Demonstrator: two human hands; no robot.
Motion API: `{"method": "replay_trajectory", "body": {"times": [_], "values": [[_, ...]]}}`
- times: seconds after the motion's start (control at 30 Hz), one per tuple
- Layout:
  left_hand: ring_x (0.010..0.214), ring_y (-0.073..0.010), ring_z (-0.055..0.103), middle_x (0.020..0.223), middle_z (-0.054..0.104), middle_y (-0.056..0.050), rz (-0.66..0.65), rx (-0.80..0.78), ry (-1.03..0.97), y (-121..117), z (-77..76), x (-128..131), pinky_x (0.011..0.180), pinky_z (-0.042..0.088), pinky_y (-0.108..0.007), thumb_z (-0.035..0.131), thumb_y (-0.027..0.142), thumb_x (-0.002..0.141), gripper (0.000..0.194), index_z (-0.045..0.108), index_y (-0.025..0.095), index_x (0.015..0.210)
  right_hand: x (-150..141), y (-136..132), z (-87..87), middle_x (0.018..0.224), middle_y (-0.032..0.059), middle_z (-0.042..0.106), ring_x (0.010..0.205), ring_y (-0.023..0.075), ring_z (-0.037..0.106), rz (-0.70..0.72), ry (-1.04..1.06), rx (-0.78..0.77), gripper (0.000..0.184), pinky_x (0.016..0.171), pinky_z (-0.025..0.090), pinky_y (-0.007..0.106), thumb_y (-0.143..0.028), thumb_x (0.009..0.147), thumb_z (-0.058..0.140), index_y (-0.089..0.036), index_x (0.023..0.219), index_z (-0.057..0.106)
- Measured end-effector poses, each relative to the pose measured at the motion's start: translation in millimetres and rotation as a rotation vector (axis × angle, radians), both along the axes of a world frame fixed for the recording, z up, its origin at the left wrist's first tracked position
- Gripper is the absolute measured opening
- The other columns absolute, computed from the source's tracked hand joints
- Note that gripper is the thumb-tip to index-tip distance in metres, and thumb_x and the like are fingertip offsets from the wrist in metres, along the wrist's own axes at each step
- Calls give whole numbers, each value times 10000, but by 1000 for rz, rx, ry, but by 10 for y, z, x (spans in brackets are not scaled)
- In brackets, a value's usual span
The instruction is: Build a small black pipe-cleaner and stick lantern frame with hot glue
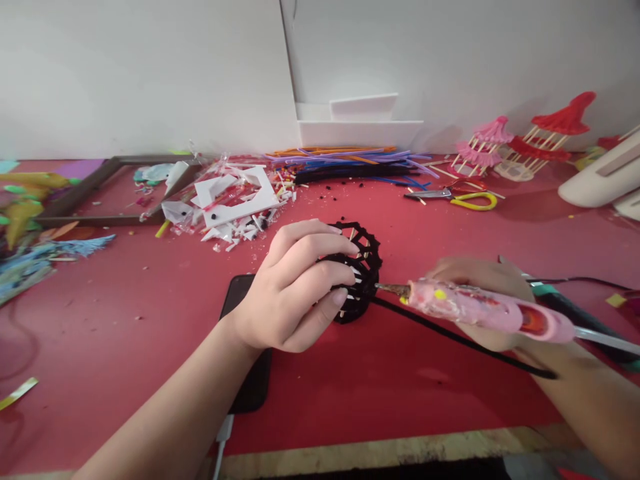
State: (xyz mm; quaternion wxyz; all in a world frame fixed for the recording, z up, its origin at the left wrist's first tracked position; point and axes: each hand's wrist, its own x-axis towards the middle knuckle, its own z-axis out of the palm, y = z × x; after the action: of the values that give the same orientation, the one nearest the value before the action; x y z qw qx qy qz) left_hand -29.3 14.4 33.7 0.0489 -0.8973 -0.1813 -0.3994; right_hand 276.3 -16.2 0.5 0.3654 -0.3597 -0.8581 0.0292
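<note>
My left hand (295,287) grips a small black basket-like frame (363,267) woven from black pipe cleaner over pale sticks, resting on the red table (150,320). My right hand (480,293) holds a pink glue gun (485,310), its metal nozzle touching the right side of the black frame. A loose black pipe cleaner strand (460,340) trails from the frame toward my right wrist. A black phone (250,380) lies under my left wrist.
Coloured pipe cleaners (350,163) lie at the back, by pliers with yellow handles (465,198). Two stick-and-pipe-cleaner pavilions (530,143) stand back right. White scraps and plastic (230,200) and a brown frame (100,193) sit back left. Wooden table edge (380,450) runs along the front.
</note>
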Motion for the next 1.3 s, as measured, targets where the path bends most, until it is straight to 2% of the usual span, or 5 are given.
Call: {"method": "replay_trajectory", "body": {"times": [0.1,0.23,0.53,0.73,1.3], "values": [[1113,-283,594,1143,676,-92,3,-1,2,3,-3,-4,995,512,-498,567,160,851,165,602,212,1004,-12,31,60,798,45,728,696,181,721,134,-42,27,173,592,570,263,-169,811,606,-248,957,560],[1105,-283,591,1133,673,-101,-5,5,-5,6,-2,-5,999,508,-492,579,149,837,170,606,198,998,-3,26,77,790,46,723,659,189,709,73,-102,49,102,525,539,281,-213,843,574,-261,928,543],[1107,-278,587,1131,664,-105,-3,23,0,6,-2,0,1005,505,-479,579,132,831,167,612,184,986,-65,-12,36,753,12,673,636,168,659,63,-65,85,27,533,514,281,-236,884,536,-258,898,527],[1111,-277,587,1125,662,-112,-4,22,-1,9,-5,2,1018,495,-476,579,134,837,145,616,167,973,-65,-27,39,795,32,648,688,174,639,91,-44,4,36,553,497,282,-212,881,514,-247,886,506],[1107,-277,584,1117,658,-109,4,31,2,2,8,6,1006,499,-474,576,122,834,153,616,171,973,29,-40,13,751,14,698,610,185,648,-110,-173,48,58,521,430,297,-249,781,537,-265,820,498]]}}
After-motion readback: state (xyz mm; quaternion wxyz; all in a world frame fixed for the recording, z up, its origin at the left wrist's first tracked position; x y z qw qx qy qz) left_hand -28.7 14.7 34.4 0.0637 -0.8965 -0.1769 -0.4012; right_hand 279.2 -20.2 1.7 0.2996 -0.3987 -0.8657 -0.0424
